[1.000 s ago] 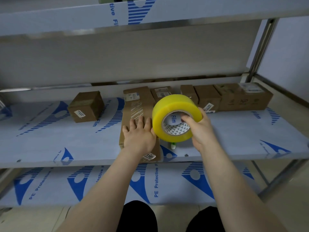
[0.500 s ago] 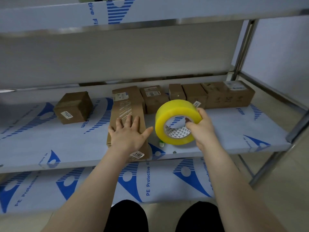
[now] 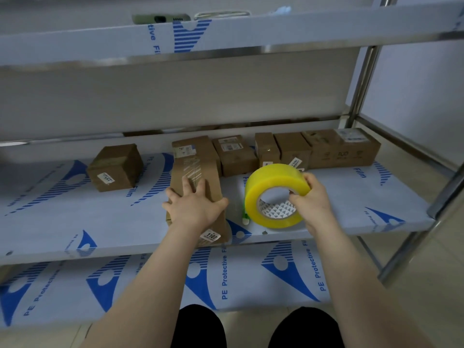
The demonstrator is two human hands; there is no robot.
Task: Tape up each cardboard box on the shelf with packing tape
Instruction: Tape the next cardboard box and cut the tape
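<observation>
A long flat cardboard box point(image 3: 194, 169) lies on the middle shelf point(image 3: 351, 197), with a strip of clear tape across its top and a "1107" label at its near end. My left hand point(image 3: 194, 205) lies on its near half, thumb hooked over the right edge. My right hand point(image 3: 310, 200) holds a big yellow roll of packing tape point(image 3: 273, 194) by its core, just right of the box and above the shelf. Several smaller cardboard boxes point(image 3: 293, 149) stand in a row at the back.
A single cube-shaped box point(image 3: 115, 167) sits at the back left. A small green-and-white object point(image 3: 244, 218) lies on the shelf beside the tape roll. A steel upright point(image 3: 361, 79) stands at the right. An upper shelf point(image 3: 226, 33) overhangs; a lower shelf point(image 3: 251, 277) is beneath.
My right hand has moved the tape roll to the right, away from the long box. My left hand has closed more over the box's right edge.
</observation>
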